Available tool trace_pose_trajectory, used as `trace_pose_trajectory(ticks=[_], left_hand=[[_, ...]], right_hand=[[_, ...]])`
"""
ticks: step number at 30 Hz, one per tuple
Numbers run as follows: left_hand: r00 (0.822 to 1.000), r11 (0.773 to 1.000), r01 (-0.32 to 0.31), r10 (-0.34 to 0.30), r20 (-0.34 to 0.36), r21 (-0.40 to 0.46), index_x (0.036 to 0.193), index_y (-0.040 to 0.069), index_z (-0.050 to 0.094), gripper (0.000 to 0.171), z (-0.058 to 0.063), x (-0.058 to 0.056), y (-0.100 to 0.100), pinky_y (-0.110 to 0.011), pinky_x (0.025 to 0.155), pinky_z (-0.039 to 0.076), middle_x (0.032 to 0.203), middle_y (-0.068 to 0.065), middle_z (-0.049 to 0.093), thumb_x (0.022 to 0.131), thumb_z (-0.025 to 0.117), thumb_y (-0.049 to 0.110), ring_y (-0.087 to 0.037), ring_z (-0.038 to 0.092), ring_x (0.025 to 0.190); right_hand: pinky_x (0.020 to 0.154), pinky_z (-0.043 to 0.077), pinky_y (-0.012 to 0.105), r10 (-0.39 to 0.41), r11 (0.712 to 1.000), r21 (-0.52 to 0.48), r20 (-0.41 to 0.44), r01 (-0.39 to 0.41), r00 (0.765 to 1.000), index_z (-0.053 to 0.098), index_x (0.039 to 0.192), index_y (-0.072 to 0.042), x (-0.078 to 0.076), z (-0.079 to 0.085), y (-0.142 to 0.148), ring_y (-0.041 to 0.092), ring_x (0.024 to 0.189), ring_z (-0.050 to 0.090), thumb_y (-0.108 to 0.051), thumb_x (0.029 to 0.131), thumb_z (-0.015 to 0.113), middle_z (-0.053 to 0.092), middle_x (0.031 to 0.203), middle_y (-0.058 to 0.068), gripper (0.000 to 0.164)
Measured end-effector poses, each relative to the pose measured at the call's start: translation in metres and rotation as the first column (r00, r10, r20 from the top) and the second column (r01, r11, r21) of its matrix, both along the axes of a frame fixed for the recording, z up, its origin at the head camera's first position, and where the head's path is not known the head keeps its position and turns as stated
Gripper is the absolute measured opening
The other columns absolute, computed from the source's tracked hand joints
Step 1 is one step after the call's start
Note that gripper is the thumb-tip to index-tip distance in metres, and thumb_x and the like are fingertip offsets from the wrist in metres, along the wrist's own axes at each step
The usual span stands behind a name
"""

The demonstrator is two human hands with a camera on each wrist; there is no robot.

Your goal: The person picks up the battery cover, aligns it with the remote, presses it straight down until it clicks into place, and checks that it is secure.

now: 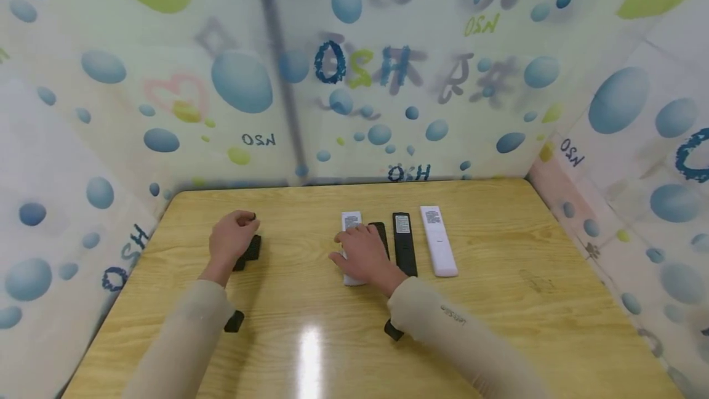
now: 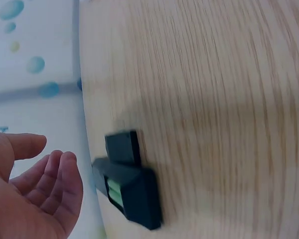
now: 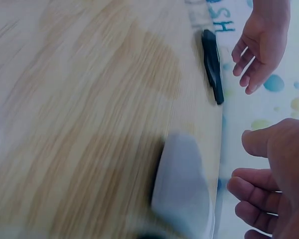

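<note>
My left hand [image 1: 234, 234] hangs over a black remote [image 1: 250, 250] at the table's left. In the left wrist view this hand [image 2: 42, 186] is empty with relaxed fingers, beside the black remote [image 2: 132, 191], whose battery bay lies open with green cells showing. A loose black cover [image 2: 122, 147] lies against it. My right hand [image 1: 361, 254] lies over a white remote [image 1: 351, 221] and partly hides a black remote [image 1: 381, 231]. In the right wrist view its fingers [image 3: 261, 191] are loosely curled beside the blurred white remote [image 3: 182, 186] and grip nothing.
Another black remote [image 1: 404, 244] and a white remote [image 1: 439, 240] lie in a row to the right on the wooden table [image 1: 498, 300]. Printed bubble-pattern walls [image 1: 388, 79] close in the table on three sides.
</note>
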State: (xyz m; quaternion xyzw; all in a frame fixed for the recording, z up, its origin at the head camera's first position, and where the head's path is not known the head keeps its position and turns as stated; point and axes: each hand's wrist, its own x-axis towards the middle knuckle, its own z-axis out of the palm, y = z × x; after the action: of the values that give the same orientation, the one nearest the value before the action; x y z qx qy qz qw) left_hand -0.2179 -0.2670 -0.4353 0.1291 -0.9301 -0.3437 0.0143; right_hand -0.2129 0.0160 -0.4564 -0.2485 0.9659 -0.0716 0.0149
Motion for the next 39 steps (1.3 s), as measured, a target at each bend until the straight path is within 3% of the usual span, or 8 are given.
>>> trace_pose_trajectory(ticks=[6,12,20,28,34,39], left_hand=[[0.996,0.997,-0.08,0.08,0.047,0.006,0.139,0.003,0.05,0.048,-0.001,0.007,-0.021,-0.05,0.086,0.048,0.131,-0.024,0.056,0.101,0.049,0.031,-0.04,0.056,0.112],[0.986,0.999,-0.037,0.04,0.164,-0.025,0.144,-0.006,0.037,0.061,-0.005,0.011,-0.032,-0.055,0.093,0.046,0.138,-0.031,0.046,0.101,0.046,0.036,-0.046,0.049,0.121],[0.97,0.997,-0.018,0.036,0.24,-0.075,0.146,-0.007,0.035,0.068,-0.014,0.001,-0.039,-0.057,0.098,0.045,0.146,-0.03,0.04,0.101,0.043,0.044,-0.048,0.046,0.126],[0.954,0.986,-0.027,0.075,0.291,-0.166,0.138,-0.006,0.045,0.066,-0.016,-0.009,-0.036,-0.053,0.089,0.048,0.138,-0.031,0.048,0.097,0.05,0.046,-0.046,0.053,0.118],[0.945,0.988,-0.057,0.1,0.311,-0.146,0.138,-0.006,0.045,0.066,-0.017,-0.011,-0.036,-0.052,0.09,0.047,0.138,-0.031,0.049,0.096,0.052,0.044,-0.044,0.053,0.116],[0.951,0.993,-0.076,0.098,0.294,-0.086,0.138,-0.008,0.046,0.068,-0.016,-0.012,-0.037,-0.054,0.096,0.044,0.138,-0.031,0.048,0.094,0.056,0.044,-0.045,0.051,0.119]], right_hand=[[0.1,0.039,0.041,0.056,0.998,0.012,0.012,-0.056,0.998,0.061,0.126,-0.025,0.004,-0.004,-0.032,0.02,0.117,0.053,-0.052,0.098,0.049,0.063,0.127,-0.005,0.041],[0.101,0.038,0.04,0.087,0.996,-0.002,0.019,-0.087,0.996,0.062,0.125,-0.025,0.005,-0.01,-0.061,0.018,0.116,0.053,-0.05,0.098,0.051,0.063,0.124,-0.005,0.039],[0.1,0.039,0.037,0.121,0.993,-0.005,0.014,-0.121,0.993,0.058,0.131,-0.025,-0.004,-0.018,-0.097,0.017,0.118,0.054,-0.051,0.098,0.048,0.061,0.128,-0.006,0.043],[0.104,0.04,0.036,0.071,0.996,0.053,0.028,-0.073,0.997,0.046,0.143,-0.027,-0.012,-0.02,-0.136,0.015,0.126,0.051,-0.059,0.097,0.043,0.055,0.137,-0.005,0.056],[0.101,0.042,0.035,0.046,0.996,0.082,0.001,-0.046,0.999,0.045,0.143,-0.03,-0.013,-0.024,-0.159,0.013,0.118,0.054,-0.065,0.096,0.038,0.057,0.129,-0.007,0.059],[0.101,0.043,0.037,0.002,0.994,0.107,-0.017,0.0,1.0,0.044,0.144,-0.033,-0.016,-0.026,-0.169,0.014,0.119,0.054,-0.069,0.094,0.035,0.057,0.129,-0.005,0.062]])
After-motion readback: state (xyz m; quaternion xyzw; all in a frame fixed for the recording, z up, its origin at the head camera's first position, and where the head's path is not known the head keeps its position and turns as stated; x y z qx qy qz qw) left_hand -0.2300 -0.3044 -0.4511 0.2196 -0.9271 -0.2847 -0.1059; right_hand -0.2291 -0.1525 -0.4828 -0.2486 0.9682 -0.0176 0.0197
